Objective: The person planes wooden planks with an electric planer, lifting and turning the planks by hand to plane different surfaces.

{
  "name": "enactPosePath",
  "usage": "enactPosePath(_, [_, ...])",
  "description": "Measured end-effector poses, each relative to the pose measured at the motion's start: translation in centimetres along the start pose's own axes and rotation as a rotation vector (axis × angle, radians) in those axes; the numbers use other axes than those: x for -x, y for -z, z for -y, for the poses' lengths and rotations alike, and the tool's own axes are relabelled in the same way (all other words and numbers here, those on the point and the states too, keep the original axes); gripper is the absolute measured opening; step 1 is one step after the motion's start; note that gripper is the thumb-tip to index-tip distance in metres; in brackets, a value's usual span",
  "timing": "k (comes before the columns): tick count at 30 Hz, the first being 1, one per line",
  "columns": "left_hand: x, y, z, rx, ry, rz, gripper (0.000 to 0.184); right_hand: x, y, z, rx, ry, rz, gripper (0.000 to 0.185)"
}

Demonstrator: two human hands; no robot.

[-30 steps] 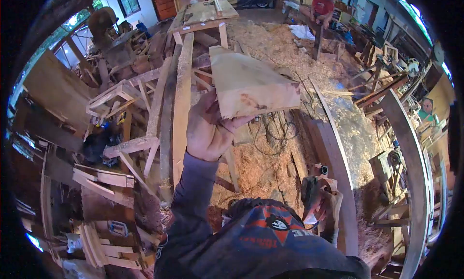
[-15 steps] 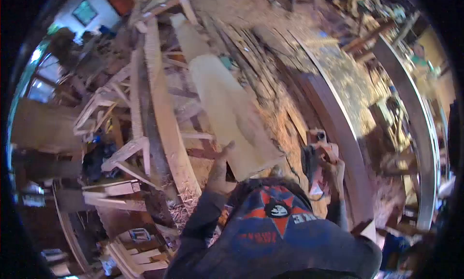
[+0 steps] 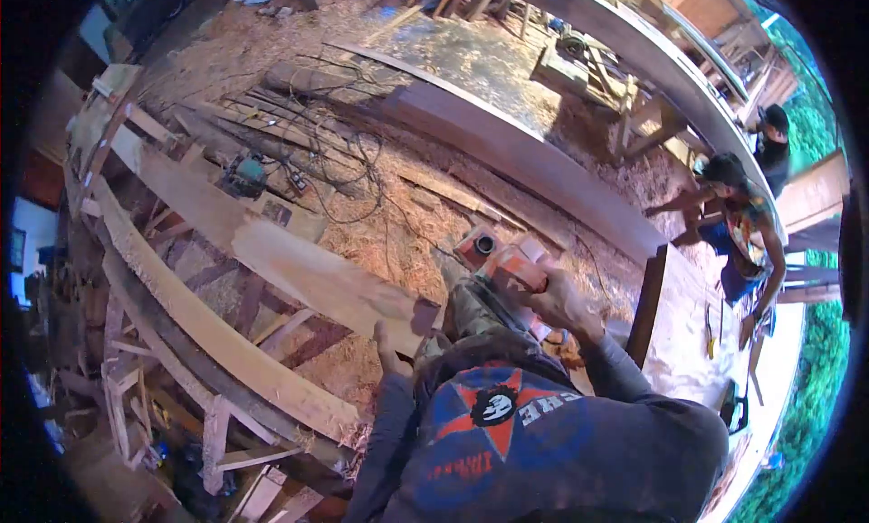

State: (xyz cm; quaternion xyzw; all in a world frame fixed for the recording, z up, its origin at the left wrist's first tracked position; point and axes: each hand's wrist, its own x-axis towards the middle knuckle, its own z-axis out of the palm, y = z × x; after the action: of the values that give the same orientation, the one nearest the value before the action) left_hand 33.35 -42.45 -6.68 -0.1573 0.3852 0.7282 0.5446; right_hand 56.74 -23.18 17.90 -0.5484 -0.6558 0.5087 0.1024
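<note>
My left hand (image 3: 391,351) is against the near end of a long pale plank (image 3: 317,274), its fingers along the side edge and partly hidden. The plank runs away to the upper left, its far part darker. In my right hand (image 3: 570,301) is an orange-red power tool (image 3: 511,265) with a round black port, held just beyond my lap and to the right of the plank's near end. The tool's underside is hidden.
Beams on trestles (image 3: 213,328) stand at the left. A green power tool (image 3: 249,172) and tangled cords lie on shavings. A thick dark beam (image 3: 525,161) crosses beyond. At the right, a person (image 3: 747,224) leans over a sheet-like surface (image 3: 692,315), with another person (image 3: 772,152) behind.
The view has swung right, bringing two people into sight. The plank end has come down from its raised position, and my left hand has lowered with it. The orange-red tool now shows clearly.
</note>
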Motion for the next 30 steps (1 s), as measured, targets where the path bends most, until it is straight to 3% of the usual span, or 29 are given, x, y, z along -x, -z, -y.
enactPosePath(2, [1.6,-1.8,-0.8,-0.155,-0.089,-0.024,0.063,0.5,-0.8,-0.5,0.0,0.146,-0.018,0.034])
enactPosePath(3, [-3.0,5.5,1.5,-0.063,0.006,0.054,0.057,0.6,-1.3,-0.8,0.017,0.123,0.007,0.032])
enactPosePath(5, [-0.9,4.5,0.9,-0.142,-0.019,0.023,0.06,0.0,-2.5,-3.0,0.069,0.138,0.072,0.033])
enactPosePath(6, [-1.1,6.5,1.3,-0.25,0.001,-0.146,0.06,-0.2,-3.4,-3.6,0.115,0.15,0.101,0.035])
enactPosePath(7, [-0.7,8.3,1.1,-0.284,0.0,-0.263,0.06,0.8,-4.5,-0.9,-0.166,0.244,0.131,0.031])
enactPosePath(8, [-0.2,9.7,0.8,-0.315,0.003,-0.381,0.06,0.4,-5.3,-1.1,-0.163,0.25,0.209,0.031])
enactPosePath(10, [2.9,9.3,1.1,-0.596,-0.285,-0.558,0.062,0.6,-5.2,-2.1,0.055,0.204,0.247,0.042])
enactPosePath(11, [4.4,7.6,1.8,-0.443,-0.619,-0.644,0.057,0.7,-6.1,-1.7,0.072,0.209,0.281,0.045])
enactPosePath(12, [5.4,7.1,0.9,-0.431,-0.645,-0.657,0.057,-0.1,-7.0,-2.1,0.071,0.235,0.298,0.045])
enactPosePath(14, [7.9,6.8,0.7,-0.756,-0.913,-0.659,0.05,-1.0,-9.0,-3.5,0.259,0.482,0.332,0.047])
enactPosePath(15, [9.5,4.2,-0.1,-0.745,-0.914,-0.679,0.05,-1.0,-9.7,-3.6,0.323,0.566,0.347,0.047])
enactPosePath(17, [12.2,-3.4,-2.2,-1.228,-1.014,-0.531,0.045,0.0,-11.5,-1.9,0.388,0.517,0.427,0.049])
enactPosePath(21, [8.8,-5.6,-4.3,-1.293,-1.116,-0.41,0.043,-0.1,-15.6,-2.2,0.44,0.451,0.458,0.05])
enactPosePath(24, [7.2,-4.3,-5.1,-1.347,-1.003,-0.286,0.041,0.2,-17.8,-0.9,0.436,0.36,0.444,0.052])
enactPosePath(27, [5.4,-3.0,-9.3,-1.295,-1.045,-0.24,0.029,-1.2,-20.7,1.6,0.456,0.283,0.52,0.054])
enactPosePath(30, [3.2,-1.8,-12.6,-1.299,-1.019,-0.17,0.035,-2.1,-23.7,4.4,0.38,0.266,0.436,0.049])
